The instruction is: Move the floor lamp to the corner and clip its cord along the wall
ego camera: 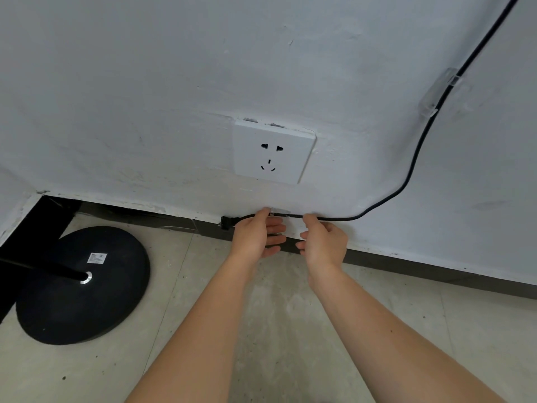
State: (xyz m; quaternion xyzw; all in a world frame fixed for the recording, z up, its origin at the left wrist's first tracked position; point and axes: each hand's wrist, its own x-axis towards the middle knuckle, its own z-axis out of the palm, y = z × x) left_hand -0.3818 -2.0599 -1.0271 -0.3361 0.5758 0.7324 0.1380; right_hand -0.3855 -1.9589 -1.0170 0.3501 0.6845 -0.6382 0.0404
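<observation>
The floor lamp's round black base [84, 286] stands on the floor at the left, near the room corner, with its black pole [37, 267] leaning out of view to the left. A black cord [418, 146] runs down the white wall from the top right, through a clear clip [437, 93], then along the wall just above the skirting. My left hand [257, 234] and my right hand [325, 238] pinch the cord on either side of a small clear clip [279, 212] low on the wall. The black plug [227, 221] hangs loose left of my left hand.
A white wall socket [274, 151] sits above my hands with nothing plugged in. A dark skirting board [436, 267] runs along the wall's foot. The floor is pale tile [290, 309]. A black panel [43, 210] fills the corner behind the lamp.
</observation>
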